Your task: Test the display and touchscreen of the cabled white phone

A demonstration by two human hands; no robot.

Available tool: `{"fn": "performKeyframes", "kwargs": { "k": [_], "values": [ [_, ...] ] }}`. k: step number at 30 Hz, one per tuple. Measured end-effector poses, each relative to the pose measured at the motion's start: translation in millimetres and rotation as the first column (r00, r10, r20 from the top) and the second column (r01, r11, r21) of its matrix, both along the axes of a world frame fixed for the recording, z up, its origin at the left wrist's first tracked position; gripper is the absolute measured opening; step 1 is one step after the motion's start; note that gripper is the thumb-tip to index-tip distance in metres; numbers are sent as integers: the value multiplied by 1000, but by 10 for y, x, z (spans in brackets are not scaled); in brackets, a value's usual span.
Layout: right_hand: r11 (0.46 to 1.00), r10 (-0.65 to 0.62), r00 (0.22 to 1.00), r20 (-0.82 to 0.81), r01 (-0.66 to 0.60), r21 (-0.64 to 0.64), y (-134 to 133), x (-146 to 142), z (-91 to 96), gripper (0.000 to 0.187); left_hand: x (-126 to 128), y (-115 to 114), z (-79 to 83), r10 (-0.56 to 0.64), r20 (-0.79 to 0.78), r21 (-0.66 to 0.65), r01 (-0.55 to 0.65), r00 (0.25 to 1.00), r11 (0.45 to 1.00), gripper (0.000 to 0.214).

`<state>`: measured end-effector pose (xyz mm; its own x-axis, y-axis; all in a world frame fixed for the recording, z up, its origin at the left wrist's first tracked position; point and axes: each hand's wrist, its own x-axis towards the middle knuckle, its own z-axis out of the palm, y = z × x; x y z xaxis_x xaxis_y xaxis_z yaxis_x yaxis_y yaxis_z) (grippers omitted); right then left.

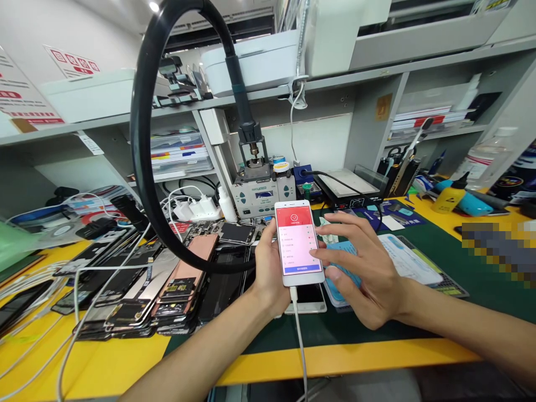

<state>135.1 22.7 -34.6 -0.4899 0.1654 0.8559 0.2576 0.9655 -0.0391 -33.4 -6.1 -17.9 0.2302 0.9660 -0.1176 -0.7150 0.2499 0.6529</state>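
Note:
A white smartphone (298,245) is held upright in my left hand (270,273), its fingers wrapped round the back and left edge. The screen is lit, with a red band and a sad face at the top, a list below and a blue bar at the bottom. A white cable (298,335) is plugged into its lower end. My right hand (364,268) is beside the phone with its fingers spread; a fingertip is at the right edge of the screen, and whether it touches I cannot tell. Another phone (312,301) lies on the green mat beneath.
Stacks of phone parts (184,279) cover the left of the bench. A thick black hose (140,123) loops in front of the hot-air station (264,195). Behind my right hand lie a blue case (341,265) and a white tray (404,259) on the green mat (452,245). A yellow bottle (450,195) stands at right.

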Motion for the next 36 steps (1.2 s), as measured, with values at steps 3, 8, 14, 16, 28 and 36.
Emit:
{"fn": "performKeyframes", "kwargs": {
  "k": [3,8,14,16,28,36],
  "values": [
    [1000,13,1000,11,-13,-2,-8,9,-1,38,4,4,-1,5,8,-1,-5,1000,1000,52],
    [999,52,998,47,-53,11,-34,10,5,35,-3,17,-16,-7,21,19,7,1000,1000,51],
    [1000,26,999,25,-26,12,-22,13,9,37,-7,11,-20,-3,29,10,3,1000,1000,52],
    [1000,18,1000,8,-18,19,-17,12,14,36,-6,7,-14,2,19,1,-2,1000,1000,52],
    [1000,-10,999,-34,11,23,-16,8,24,33,-7,0,-17,-38,23,6,37,999,999,53],
    [998,-54,994,-96,56,19,-18,21,46,24,-11,-6,-25,-84,55,23,83,995,996,52]
  ]
}}
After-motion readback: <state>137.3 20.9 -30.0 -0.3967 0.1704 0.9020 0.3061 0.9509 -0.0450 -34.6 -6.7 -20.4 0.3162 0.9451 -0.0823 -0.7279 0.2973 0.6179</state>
